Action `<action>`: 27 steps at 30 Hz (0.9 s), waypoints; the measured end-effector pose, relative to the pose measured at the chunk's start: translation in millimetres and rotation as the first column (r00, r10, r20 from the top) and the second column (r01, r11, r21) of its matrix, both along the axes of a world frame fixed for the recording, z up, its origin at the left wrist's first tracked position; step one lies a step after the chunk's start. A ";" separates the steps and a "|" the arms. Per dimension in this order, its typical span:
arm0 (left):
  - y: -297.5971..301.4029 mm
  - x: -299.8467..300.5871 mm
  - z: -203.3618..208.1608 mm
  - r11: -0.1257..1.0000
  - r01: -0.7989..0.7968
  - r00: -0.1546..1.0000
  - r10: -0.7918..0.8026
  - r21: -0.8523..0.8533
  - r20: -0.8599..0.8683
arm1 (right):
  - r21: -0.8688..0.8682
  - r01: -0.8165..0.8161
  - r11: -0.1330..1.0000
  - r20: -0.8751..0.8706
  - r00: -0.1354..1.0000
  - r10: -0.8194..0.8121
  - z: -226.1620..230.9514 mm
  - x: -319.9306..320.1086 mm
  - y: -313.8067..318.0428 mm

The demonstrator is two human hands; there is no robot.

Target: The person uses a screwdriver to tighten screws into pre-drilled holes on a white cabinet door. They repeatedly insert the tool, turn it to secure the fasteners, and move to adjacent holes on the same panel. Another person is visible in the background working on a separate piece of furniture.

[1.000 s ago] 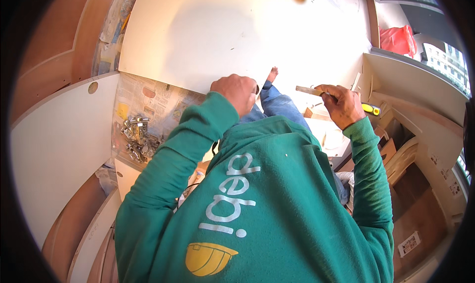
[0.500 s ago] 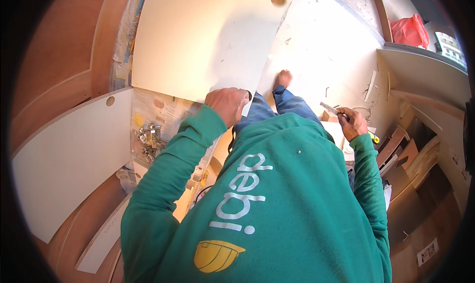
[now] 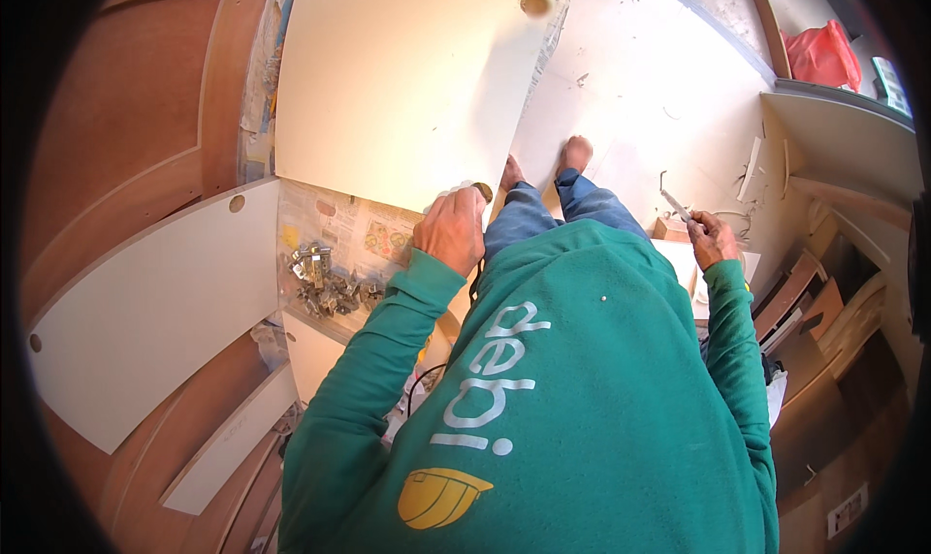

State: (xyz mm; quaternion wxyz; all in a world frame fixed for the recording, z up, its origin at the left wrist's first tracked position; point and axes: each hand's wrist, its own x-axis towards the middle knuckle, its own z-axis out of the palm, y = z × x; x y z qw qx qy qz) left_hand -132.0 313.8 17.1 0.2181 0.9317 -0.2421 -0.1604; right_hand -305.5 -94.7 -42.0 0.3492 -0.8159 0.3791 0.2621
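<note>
A large white cabinet panel (image 3: 388,98) lies ahead of me, with a round hole near each end of its right edge. My left hand (image 3: 452,230) is at its near right corner, just below the near hole (image 3: 480,191), fingers curled over the edge; the fingertips are hidden. Out to the right, my right hand (image 3: 713,238) is closed round a slim whitish stick-shaped tool (image 3: 675,206), its tip pointing forward and left. The tool's exact kind cannot be made out. Both hands are apart.
Metal cabinet hinges (image 3: 330,281) lie piled on newspaper (image 3: 339,226) at the left. Another white panel (image 3: 155,307) with round holes rests beyond them, near brown doors (image 3: 136,98). My bare feet (image 3: 575,154) stand on the pale floor. Board offcuts (image 3: 805,302) and a red bag (image 3: 822,58) are at the right.
My left hand has drawn back from over the near hole to the panel's corner, so the hole now shows. The right hand still holds the tool. The view has shifted slightly.
</note>
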 end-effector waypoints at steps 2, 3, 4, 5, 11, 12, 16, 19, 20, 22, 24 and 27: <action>-2.3 -3.7 -0.4 1.000 -0.019 1.000 0.018 0.018 0.020 | -0.018 -0.019 1.000 0.018 1.000 0.019 -7.5 -6.6 -5.5; -2.9 -6.3 -2.5 0.999 -0.030 0.999 0.030 0.022 0.029 | -0.006 -0.003 1.000 0.012 1.000 0.003 -11.0 -9.6 -7.6; -3.2 -7.2 -2.8 0.999 -0.042 0.998 0.041 0.027 0.039 | 0.006 0.013 1.000 0.006 1.000 -0.013 -14.6 -12.7 -9.9; -3.6 -4.4 -1.8 0.988 -0.127 0.992 0.124 0.084 0.030 | 0.021 0.032 0.999 -0.001 0.999 -0.032 -19.8 -16.8 -12.3; -8.5 86.3 44.2 0.882 -0.422 0.905 0.423 -0.209 -0.041 | 0.121 0.167 0.978 -0.047 0.986 -0.163 -54.3 -52.6 -25.2; -27.3 106.9 65.2 0.894 -0.353 0.929 0.371 -0.276 0.011 | 0.111 0.154 0.982 -0.064 0.987 -0.148 -56.0 -54.1 -25.5; -108.1 200.6 114.4 0.759 -0.319 0.932 0.361 -0.567 -0.041 | 0.045 0.078 0.996 -0.068 0.995 -0.075 -65.1 -68.2 -28.8; -116.9 236.6 141.2 0.800 -0.138 0.974 0.217 -0.584 0.067 | -0.026 -0.073 0.997 -0.061 0.996 0.072 -65.0 -54.3 -36.8; -125.9 237.3 156.4 0.783 -0.238 0.967 0.249 -0.575 -0.062 | -0.058 -0.121 0.991 -0.072 0.991 0.116 -62.7 -47.4 -38.3; -143.4 250.3 136.7 0.737 -0.210 0.978 0.168 -0.642 -0.127 | -0.052 0.017 0.998 -0.095 0.995 -0.022 -0.4 -5.0 -9.3; -100.4 224.1 102.9 0.796 -0.291 0.956 0.264 -0.532 -0.127 | 0.044 0.066 0.997 -0.039 0.997 -0.064 41.0 32.2 7.4; -31.8 165.4 48.6 0.890 -0.185 0.921 0.304 -0.416 0.242 | 0.162 0.080 0.984 0.137 0.985 -0.103 95.7 87.3 47.3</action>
